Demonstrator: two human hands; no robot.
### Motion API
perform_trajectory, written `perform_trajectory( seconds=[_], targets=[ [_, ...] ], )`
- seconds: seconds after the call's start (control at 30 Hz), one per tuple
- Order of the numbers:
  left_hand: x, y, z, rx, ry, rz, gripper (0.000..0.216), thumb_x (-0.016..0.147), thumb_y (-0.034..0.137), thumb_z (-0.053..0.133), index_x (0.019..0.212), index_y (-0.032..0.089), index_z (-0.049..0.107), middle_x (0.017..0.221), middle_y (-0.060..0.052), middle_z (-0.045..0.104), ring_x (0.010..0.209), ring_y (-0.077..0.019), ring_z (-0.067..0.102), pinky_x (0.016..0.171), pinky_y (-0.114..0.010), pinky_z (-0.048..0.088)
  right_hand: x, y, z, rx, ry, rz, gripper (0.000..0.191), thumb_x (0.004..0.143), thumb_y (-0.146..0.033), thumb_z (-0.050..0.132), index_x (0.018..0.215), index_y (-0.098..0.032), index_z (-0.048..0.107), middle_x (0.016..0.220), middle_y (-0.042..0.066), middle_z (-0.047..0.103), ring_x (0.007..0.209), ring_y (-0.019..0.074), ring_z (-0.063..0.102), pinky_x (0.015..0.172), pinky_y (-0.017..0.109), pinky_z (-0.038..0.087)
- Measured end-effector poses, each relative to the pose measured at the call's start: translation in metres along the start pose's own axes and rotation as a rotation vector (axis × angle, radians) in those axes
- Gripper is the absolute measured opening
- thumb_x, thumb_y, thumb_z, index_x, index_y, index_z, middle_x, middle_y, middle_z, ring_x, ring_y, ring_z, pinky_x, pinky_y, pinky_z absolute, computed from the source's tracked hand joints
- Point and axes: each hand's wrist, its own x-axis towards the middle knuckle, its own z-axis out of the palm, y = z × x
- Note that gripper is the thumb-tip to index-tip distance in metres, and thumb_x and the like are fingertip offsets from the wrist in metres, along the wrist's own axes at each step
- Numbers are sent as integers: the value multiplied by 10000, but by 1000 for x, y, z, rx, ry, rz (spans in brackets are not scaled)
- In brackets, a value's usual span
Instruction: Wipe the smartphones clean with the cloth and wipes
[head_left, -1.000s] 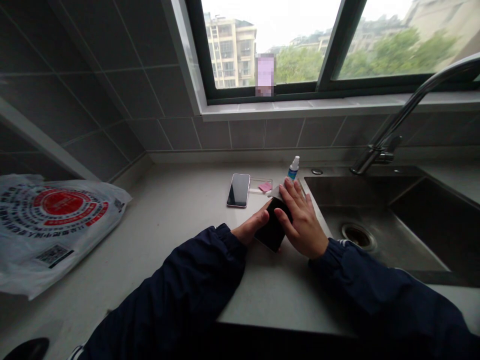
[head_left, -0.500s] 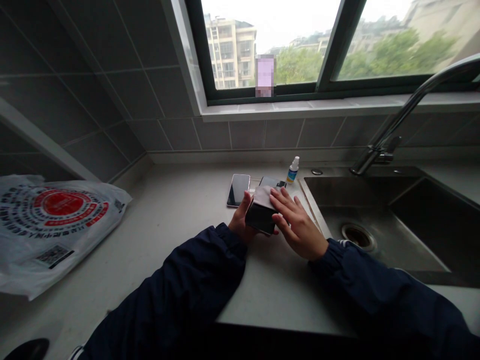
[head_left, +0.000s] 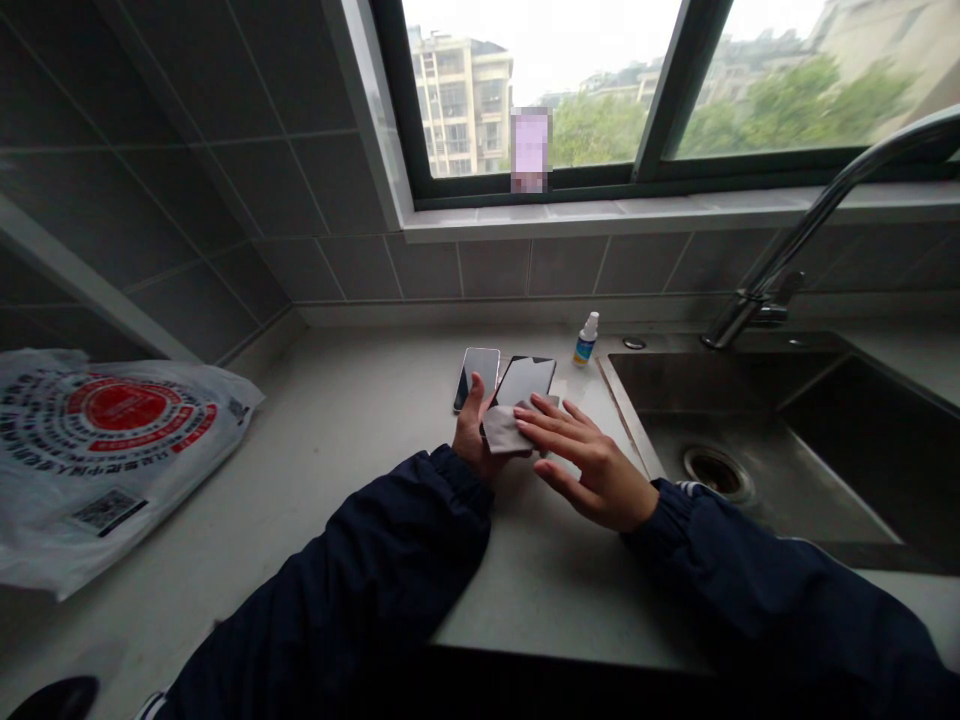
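The left hand [head_left: 471,432] stands on its edge left of the stainless steel sink [head_left: 720,378], thumb raised and fingers hidden behind a gray cloth [head_left: 506,430]; I cannot tell whether it pinches the cloth; the right hand [head_left: 592,478] lies open nearer the sink, its 4 fingers [head_left: 540,418] stretched out and slightly spread, their tips resting on the cloth without clamping it; the 2 hands are close together, meeting the cloth from opposite sides; the cloth lies over the near end of a black smartphone [head_left: 525,381], which sits flat, screen up, on the pale stone countertop [head_left: 360,500] left of the sink; a second smartphone [head_left: 480,372] lies just left of the first, farther from the sink, with the left thumb in front of its lower edge; a small spray bottle [head_left: 586,340] with a white top and blue label stands upright just beyond the sink's far left corner; a steel faucet [head_left: 750,310] rises behind the sink; a white plastic bag [head_left: 97,440] with red print lies well left of it; navy sleeves [head_left: 360,570] cover both forearms.
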Motion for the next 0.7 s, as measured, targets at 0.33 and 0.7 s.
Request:
perform_trajectory(
  seconds=[0.33,0.7],
  targets=[
    [-3,2,3,-36,44,-83,823,931,723,411,1405,62,535,1066,-212,734,1022,-325,725,951,-466,552,0,-4,-2,-3,-37,-79,499,968,-344,595,1459,-279,536,1473,75,591,1486,286,396,1225,622,228],
    [0,2,2,-52,-9,-100,771,957,690,398,1400,77,544,1123,-211,723,1039,-313,726,927,-438,575,0,-1,1,-105,-112,-24,530,1001,-377,548,1514,-269,469,1566,86,477,1531,311,291,1227,666,167]
  ],
)
